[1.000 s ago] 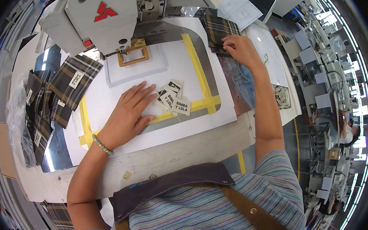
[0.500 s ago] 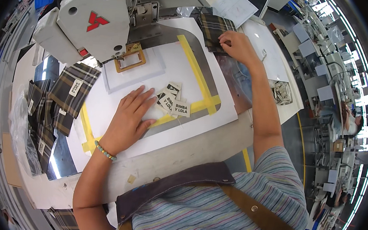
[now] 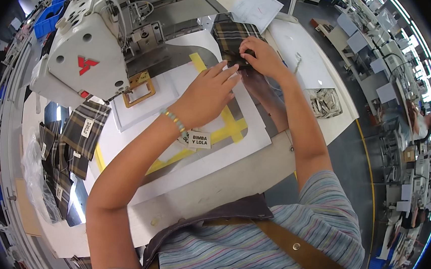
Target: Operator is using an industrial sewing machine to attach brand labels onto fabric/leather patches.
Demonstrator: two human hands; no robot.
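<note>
Dark plaid fabric pieces (image 3: pixel 231 37) lie stacked at the far right of the worktop. On their near edge, my right hand (image 3: pixel 266 60) has its fingers curled and closed around the top fabric piece. My left hand (image 3: pixel 206 96) reaches over the white board from the lower left. Its fingers are stretched out and apart, with the tips beside the stack's near corner and nothing visible in them. Beneath my left wrist are small printed white labels (image 3: pixel 200 140), partly hidden by the forearm.
A white sewing machine (image 3: pixel 80 58) stands at the left, its tan clamp frame (image 3: pixel 151 90) over a clear plate. Plaid pieces with labels (image 3: pixel 82 129) lie to the left. Yellow tape (image 3: pixel 225 133) marks the board. A bundle of labels (image 3: pixel 324 102) sits at the right edge.
My left hand has left the board beside the labels and moved up and right toward the plaid stack. My right hand stays at the stack's near edge. The whole view has shifted slightly.
</note>
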